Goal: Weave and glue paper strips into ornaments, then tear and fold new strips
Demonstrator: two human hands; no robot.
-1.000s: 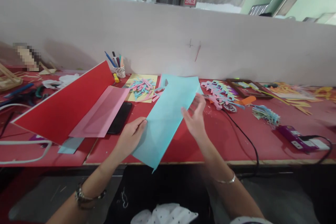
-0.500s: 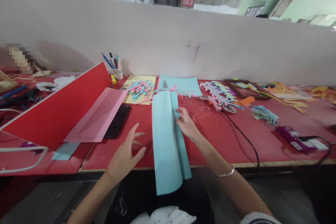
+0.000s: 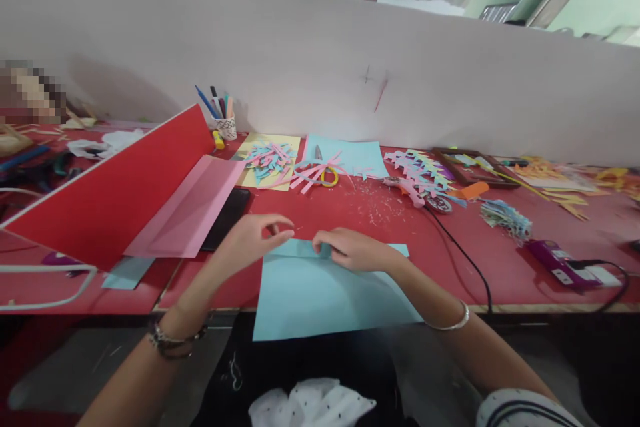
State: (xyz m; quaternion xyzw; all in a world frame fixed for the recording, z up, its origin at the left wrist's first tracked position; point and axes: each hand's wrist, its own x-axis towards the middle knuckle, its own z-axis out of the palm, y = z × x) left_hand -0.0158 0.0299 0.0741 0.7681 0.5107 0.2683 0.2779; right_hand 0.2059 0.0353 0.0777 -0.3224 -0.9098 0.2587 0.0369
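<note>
A sheet of light blue paper (image 3: 320,300) lies crosswise at the front of the red table, with a folded strip along its far edge. Its near part reaches past the table edge over my lap. My right hand (image 3: 353,250) has its fingers curled closed on that folded strip near the middle. My left hand (image 3: 253,237) is open beside the sheet's far left corner, thumb and fingers apart with nothing between them. Beyond the sheet, scissors with a yellow handle (image 3: 330,177) lie among pink paper strips (image 3: 305,180).
At left, a tilted red board (image 3: 125,193), a pink sheet (image 3: 190,213) and a black phone (image 3: 227,217). Farther back are a pen cup (image 3: 226,128) and cut paper scraps (image 3: 270,161). To the right lie a pink glue gun (image 3: 410,191) with its cord and a purple power strip (image 3: 563,263).
The light blue sheet has turned from lengthwise to crosswise and lies flatter, uncovering the scissors. My right hand still grips its folded strip. My left hand has moved up towards the strip.
</note>
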